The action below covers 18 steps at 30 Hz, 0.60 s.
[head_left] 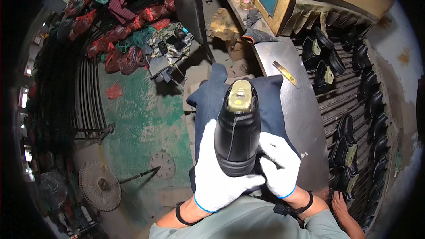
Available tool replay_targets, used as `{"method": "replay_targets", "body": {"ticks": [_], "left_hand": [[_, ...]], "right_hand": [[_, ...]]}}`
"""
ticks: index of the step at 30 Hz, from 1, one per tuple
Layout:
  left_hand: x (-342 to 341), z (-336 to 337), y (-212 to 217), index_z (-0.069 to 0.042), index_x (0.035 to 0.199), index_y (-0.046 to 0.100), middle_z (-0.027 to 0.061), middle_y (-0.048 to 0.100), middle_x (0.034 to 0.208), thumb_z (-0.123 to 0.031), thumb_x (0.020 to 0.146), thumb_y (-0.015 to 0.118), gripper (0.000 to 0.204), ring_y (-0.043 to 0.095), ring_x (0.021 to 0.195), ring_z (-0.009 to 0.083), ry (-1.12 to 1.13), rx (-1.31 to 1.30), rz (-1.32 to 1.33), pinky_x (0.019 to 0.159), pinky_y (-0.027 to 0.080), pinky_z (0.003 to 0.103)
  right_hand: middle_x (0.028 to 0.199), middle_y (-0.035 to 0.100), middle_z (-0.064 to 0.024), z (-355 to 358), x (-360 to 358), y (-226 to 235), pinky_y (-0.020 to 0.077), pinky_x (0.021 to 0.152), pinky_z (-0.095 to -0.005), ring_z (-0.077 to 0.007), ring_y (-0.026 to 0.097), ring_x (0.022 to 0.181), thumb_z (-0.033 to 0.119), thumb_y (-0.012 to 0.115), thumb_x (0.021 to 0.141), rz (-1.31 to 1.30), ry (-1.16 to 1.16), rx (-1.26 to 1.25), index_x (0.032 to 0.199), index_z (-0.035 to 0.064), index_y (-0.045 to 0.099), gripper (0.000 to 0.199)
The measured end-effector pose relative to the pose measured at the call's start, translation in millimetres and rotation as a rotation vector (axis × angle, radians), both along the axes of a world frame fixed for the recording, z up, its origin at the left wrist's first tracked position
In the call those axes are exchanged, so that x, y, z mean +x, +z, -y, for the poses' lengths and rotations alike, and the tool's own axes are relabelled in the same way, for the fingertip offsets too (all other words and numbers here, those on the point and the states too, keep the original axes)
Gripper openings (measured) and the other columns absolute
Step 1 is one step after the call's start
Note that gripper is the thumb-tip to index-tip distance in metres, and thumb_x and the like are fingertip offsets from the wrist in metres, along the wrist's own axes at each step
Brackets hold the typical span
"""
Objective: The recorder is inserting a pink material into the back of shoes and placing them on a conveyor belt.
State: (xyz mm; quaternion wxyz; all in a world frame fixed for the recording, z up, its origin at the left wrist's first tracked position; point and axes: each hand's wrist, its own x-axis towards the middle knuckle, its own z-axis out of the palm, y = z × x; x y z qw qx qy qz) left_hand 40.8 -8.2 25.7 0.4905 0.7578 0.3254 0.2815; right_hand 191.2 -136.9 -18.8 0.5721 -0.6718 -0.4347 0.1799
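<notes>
A black shoe (pixel 237 139) with a yellowish shoe last (pixel 240 97) in its opening is held in front of my body. My left hand (pixel 218 177), in a white knit glove, is wrapped round the shoe's left side, its thumb across the near end. My right hand (pixel 280 166), gloved too, presses curled fingers against the shoe's right side. Some of these fingertips are hidden, and I cannot tell whether anything small is between them. A dark blue cloth (pixel 271 90) lies beneath and beyond the shoe.
To the right, a metal-topped bench (pixel 305 119) carries a yellow-handled knife (pixel 285 73). Beyond it, a slatted rack (pixel 325 110) holds several black shoes. Another person's hand (pixel 340 206) rests by the rack. A fan (pixel 101 186) stands at left, and red bags (pixel 130 57) lie at far left.
</notes>
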Motion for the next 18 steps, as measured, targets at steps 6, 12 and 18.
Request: {"method": "replay_targets", "body": {"ticks": [6,12,18], "left_hand": [[-4.9,23.6,-18.9,0.015,0.165,0.040,0.0347,0.059,0.158,-0.014,0.077,0.094,0.107,0.065,0.145,0.0438,-0.042,0.221,-0.050,0.123,0.051,0.048],[-11.1,5.3,-40.1,-0.005,0.163,0.058,0.0281,0.051,0.170,-0.034,0.094,0.085,0.079,0.043,0.162,0.0508,-0.553,0.472,-0.164,0.124,0.040,0.073],[61.3,-26.7,-134.3,-0.001,0.175,0.036,0.0207,0.043,0.179,-0.020,0.118,0.049,0.061,0.045,0.163,0.0315,0.111,-0.643,0.497,0.134,0.034,0.038]], "right_hand": [[0.180,0.032,-0.0258,26.5,7.7,-22.5,0.0446,0.128,-0.0558,-0.0412,0.044,0.161,0.059,0.067,0.107,-1.592,0.211,0.262,0.181,0.0113,0.019,0.100],[0.153,0.066,-0.0313,31.1,31.0,-96.8,0.0530,0.124,-0.0544,-0.0431,0.069,0.138,0.028,0.061,0.092,-1.830,0.147,0.270,0.156,-0.0098,0.057,0.075],[0.154,0.066,-0.0289,41.5,19.2,-129.6,0.0502,0.126,-0.0527,-0.0435,0.066,0.142,0.031,0.056,0.094,-1.804,0.065,0.335,0.154,-0.0088,0.060,0.072]]}}
